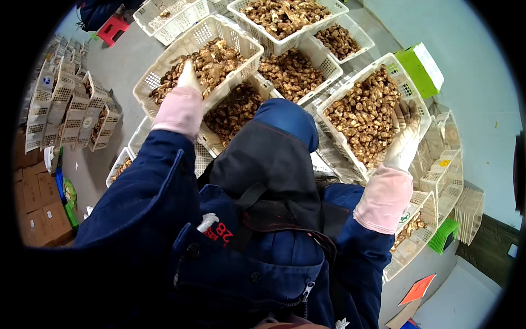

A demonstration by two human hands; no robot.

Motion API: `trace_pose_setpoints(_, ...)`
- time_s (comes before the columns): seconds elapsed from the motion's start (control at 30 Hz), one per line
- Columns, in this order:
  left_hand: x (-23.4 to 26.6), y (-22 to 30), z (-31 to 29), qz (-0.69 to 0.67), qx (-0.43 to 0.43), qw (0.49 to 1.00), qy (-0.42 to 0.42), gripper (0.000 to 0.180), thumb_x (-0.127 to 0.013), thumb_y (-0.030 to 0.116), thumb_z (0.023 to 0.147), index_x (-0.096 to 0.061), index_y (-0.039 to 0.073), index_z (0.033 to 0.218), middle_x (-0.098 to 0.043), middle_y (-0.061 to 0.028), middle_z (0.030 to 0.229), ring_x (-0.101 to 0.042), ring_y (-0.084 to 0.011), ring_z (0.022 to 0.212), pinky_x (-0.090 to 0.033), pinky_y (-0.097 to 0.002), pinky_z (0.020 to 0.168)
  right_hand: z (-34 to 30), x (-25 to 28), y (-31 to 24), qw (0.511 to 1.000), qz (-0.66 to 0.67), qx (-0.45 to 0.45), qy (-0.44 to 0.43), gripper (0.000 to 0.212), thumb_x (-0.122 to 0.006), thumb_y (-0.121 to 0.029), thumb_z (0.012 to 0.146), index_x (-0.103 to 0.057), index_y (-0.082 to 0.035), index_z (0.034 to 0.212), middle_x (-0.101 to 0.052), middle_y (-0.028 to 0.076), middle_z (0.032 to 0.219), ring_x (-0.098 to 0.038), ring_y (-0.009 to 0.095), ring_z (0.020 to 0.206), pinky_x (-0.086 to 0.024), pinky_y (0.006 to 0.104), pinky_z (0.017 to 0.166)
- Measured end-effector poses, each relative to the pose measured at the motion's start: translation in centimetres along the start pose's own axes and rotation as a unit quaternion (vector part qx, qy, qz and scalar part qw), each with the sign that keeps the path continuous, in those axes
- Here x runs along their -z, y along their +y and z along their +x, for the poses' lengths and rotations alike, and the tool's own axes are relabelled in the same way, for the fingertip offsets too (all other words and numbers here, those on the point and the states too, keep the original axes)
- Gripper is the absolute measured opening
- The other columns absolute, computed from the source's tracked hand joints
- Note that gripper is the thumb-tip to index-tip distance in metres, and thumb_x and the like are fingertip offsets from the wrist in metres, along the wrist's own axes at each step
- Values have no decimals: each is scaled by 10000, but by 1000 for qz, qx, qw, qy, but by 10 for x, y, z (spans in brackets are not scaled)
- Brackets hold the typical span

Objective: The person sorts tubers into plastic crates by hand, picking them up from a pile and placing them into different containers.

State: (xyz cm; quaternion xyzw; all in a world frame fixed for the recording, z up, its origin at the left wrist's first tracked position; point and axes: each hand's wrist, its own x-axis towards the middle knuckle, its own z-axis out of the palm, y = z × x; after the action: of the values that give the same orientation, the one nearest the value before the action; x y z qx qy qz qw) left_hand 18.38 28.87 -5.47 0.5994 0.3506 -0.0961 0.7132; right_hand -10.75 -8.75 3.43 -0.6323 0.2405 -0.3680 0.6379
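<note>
the knobbly pieces [364, 118], brown with paler tan patches, lay heaped in pale perforated crates [335, 137], their long axes pointing every which way. the left hand [189, 77] reached into the upper-left crate [241, 38], which ran lower left to upper right; with fingertips hidden, its grip couldn't be told. the right hand [404, 143] stretched its fingers, slightly apart, inside the right crate [405, 82].

A grey floor [119, 67] is lit by a pale light and it is bordered on the right by a plain pale wall [475, 90], while at the upper left a small red stool [113, 28] is placed and at the lower left brown cardboard boxes [31, 196] are stacked.
</note>
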Motion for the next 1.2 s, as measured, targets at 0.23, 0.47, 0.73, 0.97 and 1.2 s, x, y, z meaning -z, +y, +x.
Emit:
trace_pose_setpoints(0.23, 14, -57, -34, -10, -37, 957, -287, 559, -455, 372, 999, -431, -54, 1359, -562, -213, 1278, -567, -317, 1144, -454, -401, 994, 4, 24, 15, 995, -78, -59, -26, 440, -463, -220, 1026, -415, 3, 1401, -533, 172, 1345, -562, 252, 1208, -471, 335, 1022)
trace_pose_setpoints(0.47, -112, -61, -195, -126, 0, 823, -553, 455, -491, 308, 998, -478, -39, 1290, -602, -172, 1170, -607, -250, 1021, -489, -355, 917, -1, 62, 33, 989, -115, -85, -40, 415, -545, -160, 990, -473, -8, 1369, -551, 132, 1338, -541, 206, 1228, -433, 298, 1049)
trace_pose_setpoints(0.73, -170, -158, -233, 24, 214, 838, -502, 272, -491, 241, 1001, -570, 22, 1143, -655, -98, 1008, -646, -194, 857, -533, -314, 753, 6, 110, 48, 821, -559, -86, -78, 514, -557, -259, 966, -439, -29, 1410, -550, 160, 1351, -535, 252, 1237, -388, 322, 1052)
trace_pose_setpoints(0.97, -176, -126, -237, -35, 108, 734, -669, 487, -464, 352, 1008, -464, -4, 1340, -587, -136, 1215, -590, -231, 1081, -469, -317, 883, 31, 151, 41, 882, -458, -102, 55, 442, -585, -275, 947, -535, -55, 1328, -586, 137, 1317, -565, 234, 1205, -421, 304, 1008)
trace_pose_setpoints(1.2, -178, -139, -233, 14, 126, 749, -650, 443, -484, 305, 1004, -485, -10, 1316, -614, -137, 1163, -613, -218, 1016, -498, -316, 852, 29, 125, 156, 638, -670, -285, -252, 565, -569, -422, 902, -460, -199, 1410, -570, 158, 1317, -524, 322, 1235, -414, 397, 1036)
